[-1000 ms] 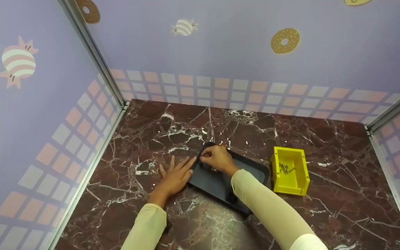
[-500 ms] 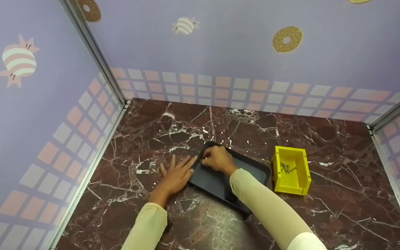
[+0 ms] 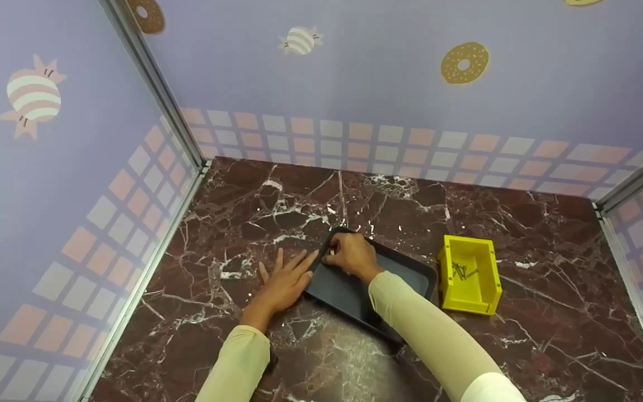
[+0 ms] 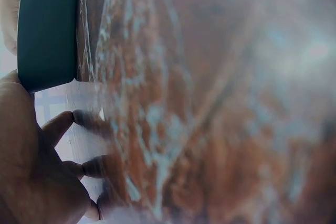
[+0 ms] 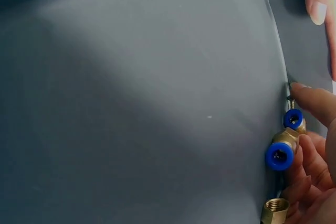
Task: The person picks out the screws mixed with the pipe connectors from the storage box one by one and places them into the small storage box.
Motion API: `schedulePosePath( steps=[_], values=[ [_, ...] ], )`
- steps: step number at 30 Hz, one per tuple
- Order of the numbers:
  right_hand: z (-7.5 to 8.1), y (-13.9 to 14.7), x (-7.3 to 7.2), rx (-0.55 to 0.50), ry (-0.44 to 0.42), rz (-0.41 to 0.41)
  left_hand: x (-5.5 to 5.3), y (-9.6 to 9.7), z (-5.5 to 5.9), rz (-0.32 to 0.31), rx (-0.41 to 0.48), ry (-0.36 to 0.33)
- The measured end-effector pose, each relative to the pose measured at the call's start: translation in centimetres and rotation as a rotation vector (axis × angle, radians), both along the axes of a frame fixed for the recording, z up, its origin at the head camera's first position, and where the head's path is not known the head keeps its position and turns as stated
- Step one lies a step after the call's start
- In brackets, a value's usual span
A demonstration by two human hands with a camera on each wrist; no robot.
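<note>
A dark rectangular tray (image 3: 349, 290) lies on the marbled surface. My left hand (image 3: 282, 285) rests flat at the tray's left edge, fingers spread, fingertips against the rim. Inside the tray's far left corner, my right hand (image 3: 353, 257) bends its fingers over small parts. The right wrist view has a thin threaded screw (image 5: 292, 103) at its fingertips, seemingly pinched. Right below the screw are brass fittings with blue collars, a smaller fitting (image 5: 294, 119) and a larger fitting (image 5: 280, 156), close against the curled fingers. A hollow brass nut (image 5: 274, 212) sits lower down.
To the tray's right stands a yellow open-front bin (image 3: 469, 276) with several screws (image 3: 461, 272) in it. Patterned purple panels (image 3: 377, 72) enclose the back and sides. A metal rail (image 3: 154, 84) marks the left corner.
My right hand stays in the tray's far left corner; its fingertips have shifted slightly, with a small gap now showing between index finger and thumb. My left hand has not moved.
</note>
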State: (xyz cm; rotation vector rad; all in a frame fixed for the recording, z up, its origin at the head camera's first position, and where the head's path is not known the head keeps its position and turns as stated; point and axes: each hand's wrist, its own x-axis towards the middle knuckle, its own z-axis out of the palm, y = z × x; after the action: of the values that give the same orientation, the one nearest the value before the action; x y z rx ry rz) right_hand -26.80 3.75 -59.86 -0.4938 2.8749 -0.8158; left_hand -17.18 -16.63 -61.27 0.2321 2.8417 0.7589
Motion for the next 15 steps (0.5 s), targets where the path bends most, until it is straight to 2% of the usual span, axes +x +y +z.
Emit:
schedulePosePath(
  steps=[15],
  values=[
    [0.02,-0.08,-0.06,0.020,-0.015,-0.007,-0.04,-0.01,-0.19,0.006,-0.005,0.009]
  ],
)
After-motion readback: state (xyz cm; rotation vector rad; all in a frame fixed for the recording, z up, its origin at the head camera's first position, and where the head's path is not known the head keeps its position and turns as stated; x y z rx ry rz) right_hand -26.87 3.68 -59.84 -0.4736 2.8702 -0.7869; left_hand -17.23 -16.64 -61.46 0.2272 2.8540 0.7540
